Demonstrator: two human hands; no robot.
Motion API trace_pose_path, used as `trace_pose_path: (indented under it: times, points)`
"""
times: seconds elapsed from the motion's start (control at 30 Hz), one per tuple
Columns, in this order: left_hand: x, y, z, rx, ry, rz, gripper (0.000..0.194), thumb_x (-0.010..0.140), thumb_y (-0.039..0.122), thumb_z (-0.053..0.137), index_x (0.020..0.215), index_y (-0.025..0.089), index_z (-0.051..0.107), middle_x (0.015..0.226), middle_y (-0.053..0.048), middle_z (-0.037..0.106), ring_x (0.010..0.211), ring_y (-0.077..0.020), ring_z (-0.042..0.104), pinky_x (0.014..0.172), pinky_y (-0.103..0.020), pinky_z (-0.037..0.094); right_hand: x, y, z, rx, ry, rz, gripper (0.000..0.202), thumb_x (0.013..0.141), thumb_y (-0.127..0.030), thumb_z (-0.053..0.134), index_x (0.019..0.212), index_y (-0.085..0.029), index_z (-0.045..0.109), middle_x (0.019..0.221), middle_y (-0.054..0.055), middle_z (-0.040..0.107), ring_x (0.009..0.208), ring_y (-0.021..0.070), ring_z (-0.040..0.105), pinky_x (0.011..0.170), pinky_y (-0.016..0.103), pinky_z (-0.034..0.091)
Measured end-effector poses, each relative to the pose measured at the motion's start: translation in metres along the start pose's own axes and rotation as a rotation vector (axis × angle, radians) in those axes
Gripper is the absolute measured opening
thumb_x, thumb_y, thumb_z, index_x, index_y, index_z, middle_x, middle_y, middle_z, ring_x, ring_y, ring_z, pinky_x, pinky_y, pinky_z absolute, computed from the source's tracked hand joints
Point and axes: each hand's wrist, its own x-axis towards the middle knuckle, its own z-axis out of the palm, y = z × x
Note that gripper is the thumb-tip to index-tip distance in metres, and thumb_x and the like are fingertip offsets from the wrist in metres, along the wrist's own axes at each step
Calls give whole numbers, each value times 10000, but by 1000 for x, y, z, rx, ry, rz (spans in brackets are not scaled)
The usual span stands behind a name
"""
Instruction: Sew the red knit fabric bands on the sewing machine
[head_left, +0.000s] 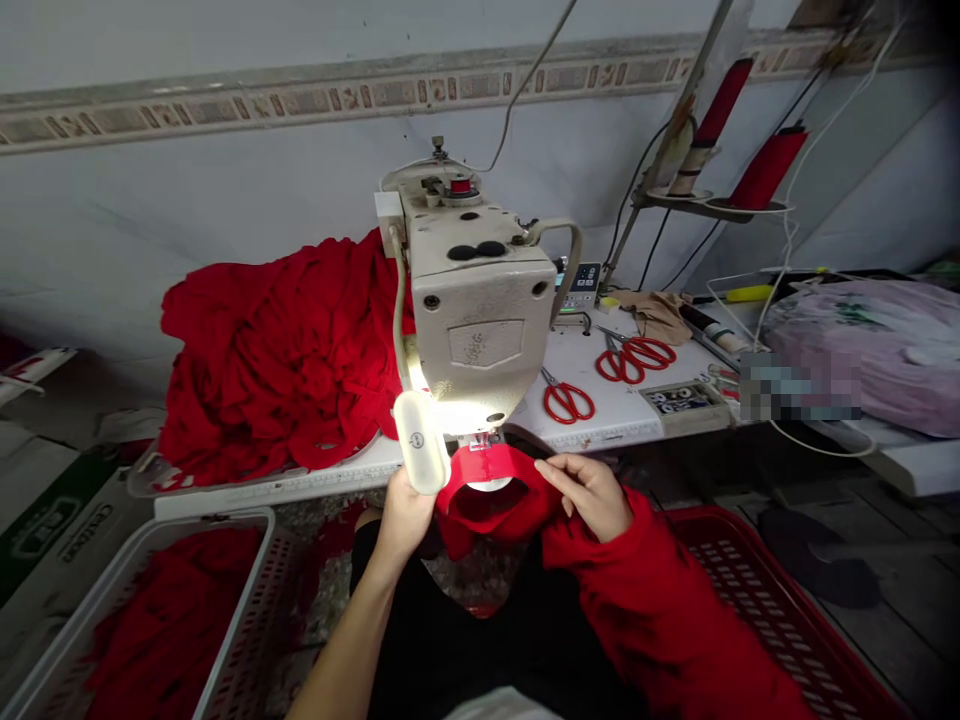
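A red fabric piece [495,465] with a round opening lies under the needle area of a cream sewing machine [487,340]. My left hand [407,512] is at the fabric's left edge, its fingers partly hidden behind the white lamp [422,442]. On the right side, my right hand [592,492] pinches the fabric's edge between thumb and index finger. More of the red cloth hangs below the machine, over my lap.
A large red fabric heap [285,360] sits left of the machine. Red-handled scissors [568,402] lie to its right, with more behind. A white basket [259,560] holds red cloth at lower left; a red basket [757,590] stands at lower right. Thread cones [772,165] stand behind.
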Motion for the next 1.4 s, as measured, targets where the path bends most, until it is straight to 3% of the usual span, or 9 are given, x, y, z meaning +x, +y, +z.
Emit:
trace_pose_path:
  times: [0.2,0.33,0.5,0.63,0.8,0.97,1.13,1.3,1.4]
  points:
    - [-53,-49,-18,300,-345,27,493,1041,451,460,660,157,564,635,-10,559,625,-147,521,624,-254,406,-27,1,4,15,-58,-21,415,930,-559,659,928,-152,737,836,96,752,601,168,630,551,278,496]
    - [-95,-67,1,464,-592,108,384,1054,403,422,868,198,688,861,-71,700,794,-206,644,762,-294,483,-53,-15,44,-63,-365,-219,286,937,-436,694,830,-188,786,790,69,747,724,200,691,665,290,531]
    - [-121,-74,25,439,-680,120,278,1010,332,483,1105,263,735,1064,-110,741,964,-267,693,900,-367,542,-67,6,85,-418,-645,-436,250,953,-367,642,1106,-236,790,1112,71,770,1023,245,701,900,323,518]
    - [-100,-54,5,386,-605,64,270,1011,303,527,908,214,760,831,-62,702,789,-211,670,764,-298,528,-64,35,79,-682,-506,-278,250,949,-418,653,933,-215,797,895,65,758,899,249,694,843,344,494]
    - [-69,-48,-27,594,-579,208,426,996,131,437,1305,287,685,1169,-86,650,1070,-224,646,926,-326,526,-70,22,63,-437,-458,-260,141,882,-326,739,810,-218,792,789,23,759,742,187,673,726,285,468]
    - [-59,-70,-28,753,-208,182,745,817,-30,407,1507,235,498,1442,-152,512,1317,-304,546,1038,-442,512,-71,-23,52,-281,-460,-299,231,883,-284,722,681,-190,785,624,24,705,566,148,610,570,278,395]
    - [-53,-53,-40,326,106,-82,317,861,223,641,1170,155,659,959,-86,675,838,-223,682,621,-275,569,-42,-29,10,-209,-176,-235,289,925,-390,691,749,-179,781,649,40,671,587,171,599,551,286,428]
    - [-64,-5,-45,-22,-559,-348,342,880,448,718,818,112,738,611,-7,616,448,-80,454,418,-181,356,-20,-17,0,-295,29,-230,274,901,-445,721,866,-180,782,872,100,728,729,223,661,601,297,523]
    - [-67,22,-33,-2,-808,-273,351,948,429,646,820,118,744,612,8,571,492,-77,433,462,-186,323,-30,-20,28,-310,-179,-230,331,943,-454,669,1098,-184,782,1079,130,733,818,225,690,576,270,529]
